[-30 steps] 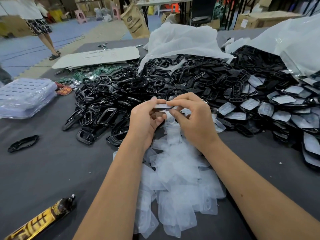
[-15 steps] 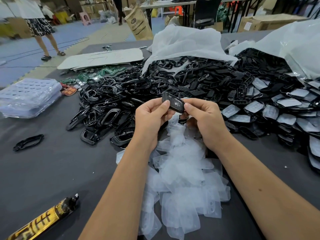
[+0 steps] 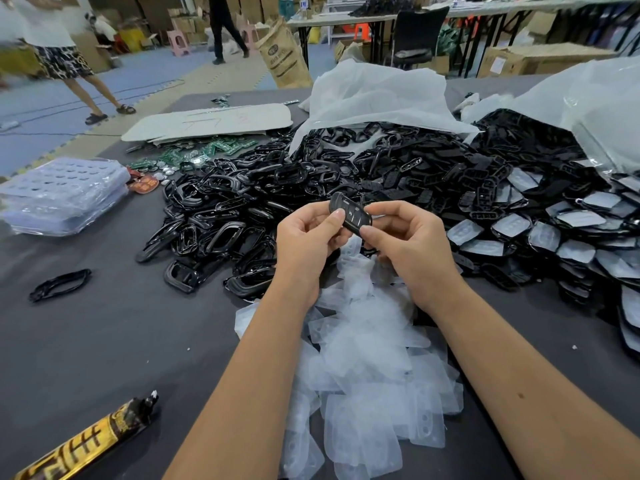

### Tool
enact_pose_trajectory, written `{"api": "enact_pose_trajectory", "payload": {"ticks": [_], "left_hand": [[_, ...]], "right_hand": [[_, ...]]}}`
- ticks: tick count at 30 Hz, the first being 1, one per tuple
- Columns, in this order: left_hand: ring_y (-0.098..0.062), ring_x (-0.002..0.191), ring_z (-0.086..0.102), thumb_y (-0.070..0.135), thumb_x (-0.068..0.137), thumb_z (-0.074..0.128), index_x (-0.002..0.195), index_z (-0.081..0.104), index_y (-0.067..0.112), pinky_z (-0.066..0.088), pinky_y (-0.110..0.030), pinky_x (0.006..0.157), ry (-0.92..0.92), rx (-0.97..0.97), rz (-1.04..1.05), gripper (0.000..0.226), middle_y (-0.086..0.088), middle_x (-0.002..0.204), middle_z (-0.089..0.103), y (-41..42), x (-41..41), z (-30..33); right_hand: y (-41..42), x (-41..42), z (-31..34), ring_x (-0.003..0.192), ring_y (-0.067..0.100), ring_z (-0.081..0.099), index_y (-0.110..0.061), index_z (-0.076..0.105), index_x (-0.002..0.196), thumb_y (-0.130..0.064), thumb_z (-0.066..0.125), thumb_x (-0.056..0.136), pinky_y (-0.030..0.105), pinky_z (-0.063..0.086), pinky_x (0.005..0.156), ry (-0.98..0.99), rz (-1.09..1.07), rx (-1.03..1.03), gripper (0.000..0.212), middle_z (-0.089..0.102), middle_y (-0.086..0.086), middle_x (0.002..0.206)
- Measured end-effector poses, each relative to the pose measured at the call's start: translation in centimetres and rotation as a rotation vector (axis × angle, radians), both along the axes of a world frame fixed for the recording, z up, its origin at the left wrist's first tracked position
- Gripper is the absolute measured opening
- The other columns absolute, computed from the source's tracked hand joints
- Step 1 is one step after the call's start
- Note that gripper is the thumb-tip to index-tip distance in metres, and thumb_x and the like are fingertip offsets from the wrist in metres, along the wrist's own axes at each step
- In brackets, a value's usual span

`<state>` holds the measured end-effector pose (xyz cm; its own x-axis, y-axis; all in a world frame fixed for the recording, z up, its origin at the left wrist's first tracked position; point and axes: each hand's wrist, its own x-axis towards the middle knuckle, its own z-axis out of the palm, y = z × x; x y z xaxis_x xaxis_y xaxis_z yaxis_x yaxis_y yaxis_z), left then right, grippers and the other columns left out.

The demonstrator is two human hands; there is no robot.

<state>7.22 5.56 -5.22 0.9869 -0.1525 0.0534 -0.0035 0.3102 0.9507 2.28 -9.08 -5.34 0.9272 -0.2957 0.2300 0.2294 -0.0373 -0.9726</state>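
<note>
A black key-fob shell point(image 3: 353, 216) with small button marks on its face is held above the table between both hands. My left hand point(image 3: 304, 244) pinches its left end, thumb on top. My right hand point(image 3: 412, 244) pinches its right end between thumb and forefinger. Below my hands lies a heap of clear film pieces point(image 3: 367, 368). Behind my hands spreads a big pile of black plastic frames point(image 3: 242, 209). To the right lie black shells covered with clear film point(image 3: 568, 237).
A grey table point(image 3: 114, 341) carries a stack of clear blister trays point(image 3: 65, 195) at left, green circuit boards point(image 3: 207, 150), one loose black ring point(image 3: 60, 284), a gold-and-black tube point(image 3: 90, 441) at the near left and white plastic bags point(image 3: 377, 98) behind. People walk on the floor beyond.
A second ago my fingers worked at a clear film on the piece. Now the fob's black face is bare and turned up, and my hands have lifted slightly.
</note>
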Motion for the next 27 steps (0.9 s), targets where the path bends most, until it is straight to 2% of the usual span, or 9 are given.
{"api": "enact_pose_trajectory", "payload": {"ticks": [2,6,9,11,15,18,20,23,27], "left_hand": [[-0.012,0.065,0.06,0.0,0.098,0.064,0.101,0.075,0.006,0.054,-0.02,0.063,-0.005,0.014,0.008,0.012,-0.015,0.088,0.069,0.0,-0.1,0.1],[-0.009,0.064,0.059,0.0,0.098,0.064,0.102,0.075,0.006,0.05,-0.02,0.062,0.009,0.023,0.006,0.013,-0.011,0.085,0.069,0.1,0.0,0.2],[-0.009,0.064,0.058,0.0,0.098,0.063,0.103,0.075,0.005,0.05,-0.02,0.063,0.007,0.034,-0.002,0.014,-0.008,0.081,0.07,0.0,0.0,0.2],[-0.01,0.064,0.058,0.0,0.099,0.063,0.105,0.074,0.004,0.05,-0.02,0.063,0.004,0.041,-0.004,0.014,-0.007,0.079,0.069,-0.1,0.0,0.2],[-0.011,0.064,0.054,0.001,0.099,0.062,0.103,0.075,0.007,0.049,-0.022,0.064,-0.005,0.055,0.024,0.015,-0.011,0.085,0.068,-0.1,0.1,0.2],[-0.013,0.07,0.058,0.001,0.099,0.062,0.105,0.074,0.007,0.052,-0.022,0.066,-0.018,0.054,0.009,0.015,-0.011,0.09,0.072,-0.2,0.0,0.2],[-0.014,0.075,0.063,0.002,0.1,0.062,0.104,0.074,0.009,0.054,-0.022,0.067,-0.027,0.04,-0.02,0.015,-0.008,0.091,0.074,-0.1,-0.2,0.2],[-0.011,0.074,0.069,0.004,0.101,0.061,0.103,0.074,0.012,0.055,-0.022,0.066,-0.042,0.025,-0.063,0.015,-0.003,0.086,0.077,0.0,-0.2,0.3],[-0.008,0.064,0.062,0.003,0.1,0.063,0.104,0.073,0.01,0.053,-0.023,0.065,-0.044,0.052,-0.027,0.013,0.0,0.078,0.074,0.0,-0.1,0.3]], "right_hand": [[0.0,-0.1,0.0,0.062,0.006,0.066,-0.013,0.072,0.107,0.001,0.079,0.087,0.016,0.049,0.057,-0.005,0.015,-0.019,0.025,0.075,0.001,0.075],[-0.1,-0.3,0.2,0.061,0.013,0.065,-0.013,0.073,0.109,-0.001,0.073,0.093,0.025,0.05,0.049,0.025,0.037,0.005,0.02,0.075,0.007,0.078],[-0.2,-0.2,0.3,0.056,0.005,0.062,-0.012,0.073,0.109,-0.001,0.065,0.098,0.02,0.048,0.047,0.042,0.046,0.071,0.017,0.072,-0.001,0.075],[-0.3,-0.3,0.3,0.058,0.006,0.063,-0.012,0.073,0.109,0.0,0.068,0.096,0.021,0.05,0.049,0.046,0.063,0.081,0.019,0.073,0.0,0.078],[-0.3,-0.1,0.1,0.052,0.006,0.059,-0.015,0.073,0.103,0.002,0.078,0.088,0.02,0.047,0.046,0.035,0.093,0.035,0.023,0.075,0.0,0.075],[-0.5,-0.1,0.1,0.047,0.006,0.057,-0.015,0.072,0.101,0.005,0.078,0.086,0.021,0.046,0.041,0.029,0.125,0.105,0.025,0.072,0.002,0.074],[-0.9,-0.1,0.0,0.048,0.011,0.057,-0.016,0.071,0.1,0.005,0.078,0.085,0.024,0.046,0.04,0.027,0.157,0.155,0.027,0.07,0.003,0.075],[-1.3,-0.1,0.0,0.058,0.022,0.057,-0.017,0.07,0.097,0.004,0.079,0.084,0.028,0.05,0.046,0.007,0.179,0.162,0.027,0.068,0.004,0.076],[-1.1,0.1,-0.1,0.05,0.008,0.055,-0.018,0.072,0.095,0.006,0.077,0.085,0.02,0.043,0.043,0.04,0.164,0.181,0.026,0.069,0.002,0.076]]}}
